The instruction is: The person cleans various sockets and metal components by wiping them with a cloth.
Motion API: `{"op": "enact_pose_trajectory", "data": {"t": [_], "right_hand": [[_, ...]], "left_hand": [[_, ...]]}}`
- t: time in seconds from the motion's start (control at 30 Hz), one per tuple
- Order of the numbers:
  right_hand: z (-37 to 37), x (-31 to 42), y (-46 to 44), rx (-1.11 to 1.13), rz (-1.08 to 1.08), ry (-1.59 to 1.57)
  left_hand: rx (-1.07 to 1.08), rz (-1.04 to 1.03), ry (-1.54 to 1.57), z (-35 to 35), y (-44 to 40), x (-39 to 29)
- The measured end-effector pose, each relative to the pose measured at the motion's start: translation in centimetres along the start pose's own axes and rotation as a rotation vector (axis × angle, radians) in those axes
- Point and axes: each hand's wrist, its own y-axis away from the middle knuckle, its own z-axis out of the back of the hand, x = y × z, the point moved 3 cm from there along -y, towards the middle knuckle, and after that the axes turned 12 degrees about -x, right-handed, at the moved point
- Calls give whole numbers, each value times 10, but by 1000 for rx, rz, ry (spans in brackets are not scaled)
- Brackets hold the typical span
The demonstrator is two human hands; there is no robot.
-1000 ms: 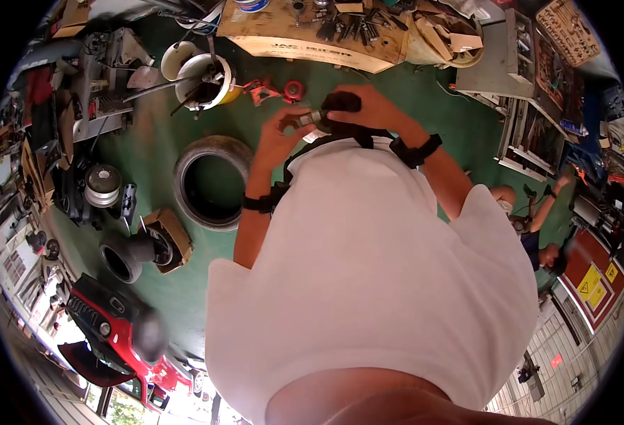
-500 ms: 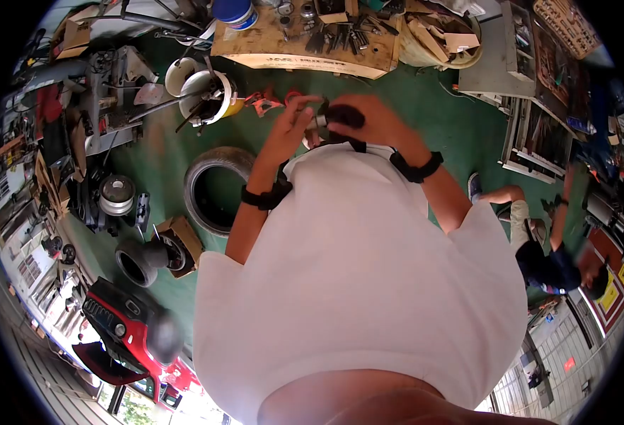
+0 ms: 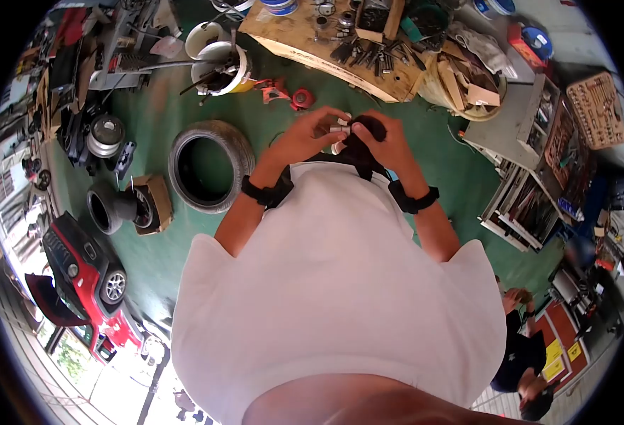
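Note:
Both hands meet in front of the chest, near the hem of the white shirt. My left hand (image 3: 303,138) has its fingers bent around the end of a small silvery metal piece (image 3: 340,129). A dark rounded object (image 3: 374,127) sits in my right hand (image 3: 390,145), whose thumb presses against it beside the metal piece. The two pieces touch or nearly touch; whether they are joined cannot be made out. Black bands are on both wrists. Beyond the hands, a red tool (image 3: 301,98) lies on the green floor.
A wooden workbench (image 3: 283,44) with sockets and tools stands ahead. To the left are a tyre (image 3: 177,166), a bucket of metal parts (image 3: 244,71) and a red car (image 3: 89,283). A metal cabinet (image 3: 496,134) is at right. Another person (image 3: 521,358) is at lower right.
The view has turned, bringing more of the workbench and right side into sight. My left hand's fingers have closed in around the metal piece. The other person appears lower in view.

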Motion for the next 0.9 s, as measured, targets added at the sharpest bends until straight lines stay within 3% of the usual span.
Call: {"op": "enact_pose_trajectory", "data": {"t": [0.1,0.2,0.3,0.37,0.43,0.47,0.57,0.73,0.83,0.9], "right_hand": [[-5,-21,-4,-37,-64,17],[-13,-25,-10,1,-178,-243],[-19,13,-6,5,-124,-250],[-21,26,-7,-13,-69,-18],[-26,31,-8,-1,25,47],[-28,31,-8,-11,103,99],[-38,38,-6,-21,269,171],[-56,49,-10,-53,359,193],[-62,64,-16,-115,459,218],[-58,73,-25,-317,399,164]], "left_hand": [[-82,-140,-216,5,1,-9],[-126,-169,-303,13,2,-15],[-114,-143,-334,22,1,-23],[-114,-148,-346,29,1,-34],[21,-3,-322,30,8,-38],[-7,-5,-315,34,7,-31],[179,-48,-130,37,6,2],[145,-48,-153,48,17,-11],[130,-37,-171,58,23,-24],[112,0,-188,63,28,-22]]}}
